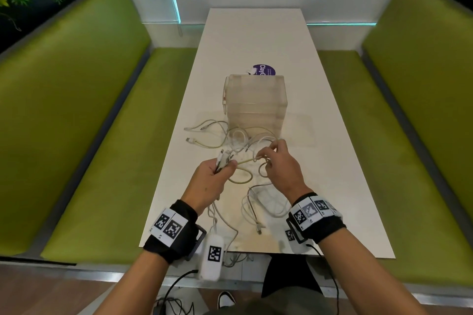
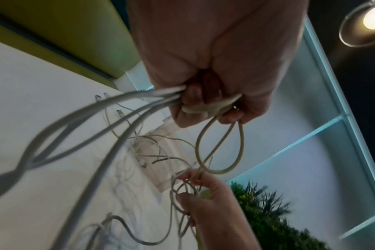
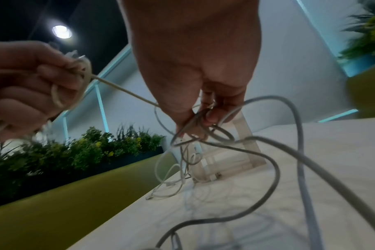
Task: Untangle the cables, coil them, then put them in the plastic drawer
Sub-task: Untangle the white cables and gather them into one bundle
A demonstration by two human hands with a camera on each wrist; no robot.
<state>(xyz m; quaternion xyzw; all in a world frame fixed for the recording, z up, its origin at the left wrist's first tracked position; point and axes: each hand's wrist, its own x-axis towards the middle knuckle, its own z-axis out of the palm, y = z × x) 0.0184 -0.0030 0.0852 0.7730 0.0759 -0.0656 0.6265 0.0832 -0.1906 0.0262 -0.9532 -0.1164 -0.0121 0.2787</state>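
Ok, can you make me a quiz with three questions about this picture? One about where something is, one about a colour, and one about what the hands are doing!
1. Where is the plastic drawer?
A. On the table, behind the cables
B. On a bench
C. On the floor

2. What colour are the benches?
A. Red
B. Green
C. Blue

3. What is the left hand doing?
A. Lying flat on the table
B. Opening the drawer
C. Gripping a bunch of cables

Answers:
1. A, the drawer stands on the white table, past the cable tangle.
2. B, both benches beside the table are green.
3. C, its fingers are curled round several cables, while the right hand pinches a cable loop.
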